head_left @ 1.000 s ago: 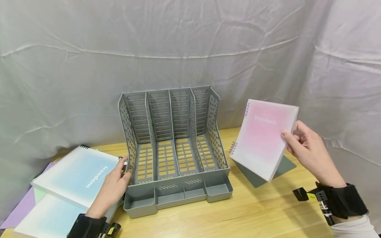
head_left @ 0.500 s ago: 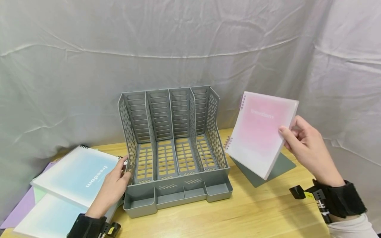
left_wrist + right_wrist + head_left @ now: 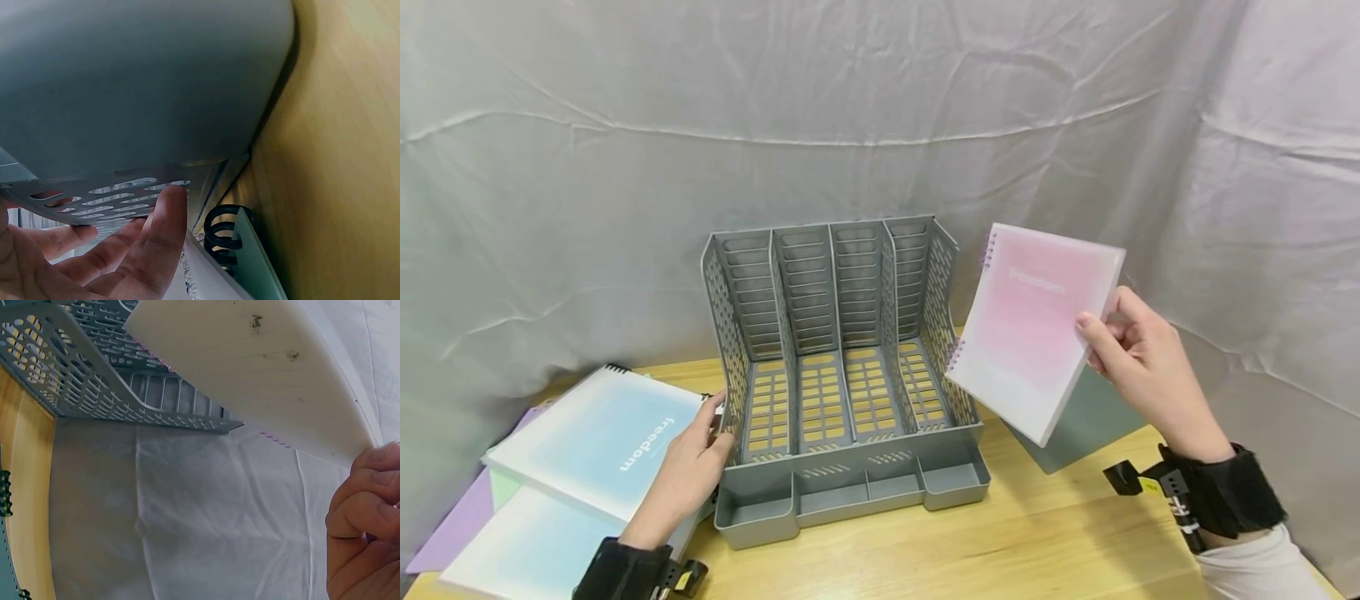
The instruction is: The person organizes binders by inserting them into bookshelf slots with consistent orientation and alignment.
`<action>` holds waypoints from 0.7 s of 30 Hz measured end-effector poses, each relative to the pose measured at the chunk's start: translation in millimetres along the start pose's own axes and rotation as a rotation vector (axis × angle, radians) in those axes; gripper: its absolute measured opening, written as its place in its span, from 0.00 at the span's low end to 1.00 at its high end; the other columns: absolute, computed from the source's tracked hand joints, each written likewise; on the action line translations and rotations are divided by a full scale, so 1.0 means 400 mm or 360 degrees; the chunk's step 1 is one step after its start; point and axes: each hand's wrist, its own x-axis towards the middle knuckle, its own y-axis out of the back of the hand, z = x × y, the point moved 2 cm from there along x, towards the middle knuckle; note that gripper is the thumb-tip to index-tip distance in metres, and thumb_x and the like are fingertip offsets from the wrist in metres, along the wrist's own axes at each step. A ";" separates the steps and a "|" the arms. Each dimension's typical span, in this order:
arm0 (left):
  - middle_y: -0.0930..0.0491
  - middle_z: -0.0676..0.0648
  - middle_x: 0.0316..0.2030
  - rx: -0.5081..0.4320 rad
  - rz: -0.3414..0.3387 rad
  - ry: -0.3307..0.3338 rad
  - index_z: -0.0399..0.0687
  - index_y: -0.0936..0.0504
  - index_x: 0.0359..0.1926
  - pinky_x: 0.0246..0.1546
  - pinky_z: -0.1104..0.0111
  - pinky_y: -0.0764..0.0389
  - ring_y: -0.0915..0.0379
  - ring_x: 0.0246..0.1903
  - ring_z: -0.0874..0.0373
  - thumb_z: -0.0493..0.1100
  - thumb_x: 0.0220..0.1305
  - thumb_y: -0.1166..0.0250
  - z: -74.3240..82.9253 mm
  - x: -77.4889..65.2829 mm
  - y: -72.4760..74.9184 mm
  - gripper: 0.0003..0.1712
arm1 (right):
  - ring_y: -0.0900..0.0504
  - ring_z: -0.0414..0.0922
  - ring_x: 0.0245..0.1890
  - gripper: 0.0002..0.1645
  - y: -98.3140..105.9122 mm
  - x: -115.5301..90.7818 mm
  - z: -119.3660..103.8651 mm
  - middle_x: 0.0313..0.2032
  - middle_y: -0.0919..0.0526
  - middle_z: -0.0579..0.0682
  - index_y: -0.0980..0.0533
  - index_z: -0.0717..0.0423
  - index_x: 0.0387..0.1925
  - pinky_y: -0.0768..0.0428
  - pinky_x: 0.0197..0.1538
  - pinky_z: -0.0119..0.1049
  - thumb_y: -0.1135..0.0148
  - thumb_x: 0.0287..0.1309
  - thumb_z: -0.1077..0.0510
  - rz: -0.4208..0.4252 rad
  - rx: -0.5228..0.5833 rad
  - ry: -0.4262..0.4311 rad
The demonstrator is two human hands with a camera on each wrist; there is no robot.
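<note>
My right hand (image 3: 1138,362) pinches a pink spiral notebook (image 3: 1030,308) by its right edge, thumb over the cover. Raised and tilted, the notebook has its purple rings toward the grey file organizer (image 3: 850,479); its white back (image 3: 250,369) faces the right wrist camera. The organizer stands on the table, with upright slots behind and small trays along the front. At its left side my left hand (image 3: 688,467) grips the perforated wall; in the left wrist view several fingers (image 3: 159,240) lie against the slotted side, and skin shows through the slots.
Two blue-and-white notebooks (image 3: 602,442) overlap at the left, with a purple sheet (image 3: 456,525) under them. A grey-green notebook (image 3: 1086,425) lies at the right, partly hidden by the pink one. A grey cloth (image 3: 850,108) hangs behind the wooden table (image 3: 940,550).
My right hand has carried the pink notebook left and slightly up, closer to the organizer's right wall. My left hand keeps its place on the organizer.
</note>
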 end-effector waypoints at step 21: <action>0.29 0.28 0.72 0.0000 -0.0014 -0.0012 0.46 0.55 0.87 0.63 0.38 0.21 0.27 0.69 0.30 0.41 0.83 0.56 -0.005 -0.001 -0.001 0.38 | 0.27 0.37 0.17 0.07 -0.117 0.031 -0.018 0.22 0.21 0.48 0.24 0.60 0.50 0.32 0.20 0.29 0.40 0.78 0.61 -0.0007 0.0019 0.0090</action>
